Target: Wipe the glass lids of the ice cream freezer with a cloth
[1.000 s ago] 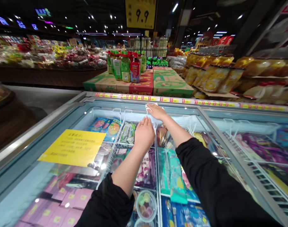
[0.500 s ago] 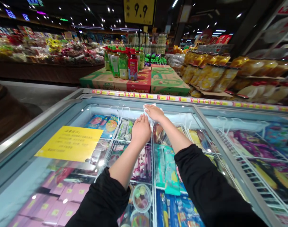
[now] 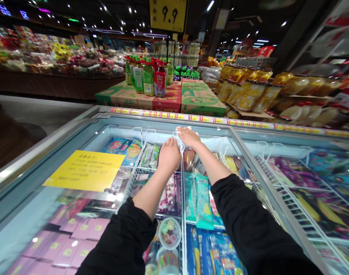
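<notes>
Both my arms reach across the glass lid (image 3: 85,152) of a chest freezer. My right hand (image 3: 188,136) presses a white cloth (image 3: 183,129) flat against the far edge of the glass. My left hand (image 3: 169,154) lies palm down on the lid just beside it, fingers together, a ring on one finger. Under the glass, wire baskets (image 3: 140,173) hold packaged frozen treats.
A yellow notice (image 3: 84,170) is stuck on the lid at left. Beyond the freezer's far rim stand cartons (image 3: 201,100) topped with drink bottles (image 3: 148,78). Shelves of yellow bottles (image 3: 251,93) run at right, a 9.9 price sign (image 3: 168,13) hangs overhead.
Both hands stay at the far edge of the lid on the cloth. My view has shifted slightly; the hands show no clear travel.
</notes>
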Demonstrator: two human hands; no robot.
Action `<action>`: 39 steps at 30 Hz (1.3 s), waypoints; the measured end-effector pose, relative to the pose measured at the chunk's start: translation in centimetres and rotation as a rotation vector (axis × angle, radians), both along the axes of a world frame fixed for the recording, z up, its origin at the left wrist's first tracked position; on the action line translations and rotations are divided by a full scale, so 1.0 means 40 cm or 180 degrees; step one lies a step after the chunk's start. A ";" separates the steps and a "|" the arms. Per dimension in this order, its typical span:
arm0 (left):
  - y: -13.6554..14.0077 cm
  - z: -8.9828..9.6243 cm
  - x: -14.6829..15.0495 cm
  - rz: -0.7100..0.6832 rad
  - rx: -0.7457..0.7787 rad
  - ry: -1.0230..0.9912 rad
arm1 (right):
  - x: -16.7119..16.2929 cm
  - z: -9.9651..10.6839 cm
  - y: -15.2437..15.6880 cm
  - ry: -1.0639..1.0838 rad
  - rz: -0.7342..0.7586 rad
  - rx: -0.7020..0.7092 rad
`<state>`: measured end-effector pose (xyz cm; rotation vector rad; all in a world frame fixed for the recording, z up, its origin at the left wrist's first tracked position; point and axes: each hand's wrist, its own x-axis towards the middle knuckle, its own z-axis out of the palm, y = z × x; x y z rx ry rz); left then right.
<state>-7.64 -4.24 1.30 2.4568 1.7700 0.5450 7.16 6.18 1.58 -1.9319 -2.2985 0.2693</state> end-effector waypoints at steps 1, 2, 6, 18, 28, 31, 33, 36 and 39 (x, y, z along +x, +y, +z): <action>0.003 -0.003 -0.001 0.0012 0.0029 -0.0034 | -0.010 0.001 -0.011 0.0010 0.0054 -0.0011; 0.007 -0.005 -0.002 0.0025 0.0056 -0.0067 | -0.020 0.004 -0.018 0.0017 0.0099 -0.0031; 0.017 -0.013 -0.012 -0.0002 0.0099 -0.0068 | -0.035 0.026 -0.020 0.0056 0.0194 -0.0133; -0.033 0.010 -0.053 -0.0268 -0.0175 0.0386 | -0.019 0.007 -0.242 0.0060 0.0004 -0.0017; -0.301 -0.002 -0.185 -0.0418 -0.0209 0.0395 | 0.021 0.031 -0.200 0.0117 -0.0264 -0.0055; -0.359 0.007 -0.194 -0.0352 -0.0277 0.0418 | 0.005 0.014 -0.279 0.0150 -0.0188 0.0071; -0.389 0.008 -0.191 -0.0275 -0.0280 0.0426 | -0.033 0.005 -0.322 0.0176 -0.0036 0.0097; -0.427 0.003 -0.187 -0.0205 -0.0255 0.0396 | -0.087 0.005 -0.338 0.0167 0.0114 0.0047; -0.452 -0.003 -0.195 -0.0247 -0.0220 0.0336 | -0.095 0.019 -0.312 0.0159 0.0154 -0.0067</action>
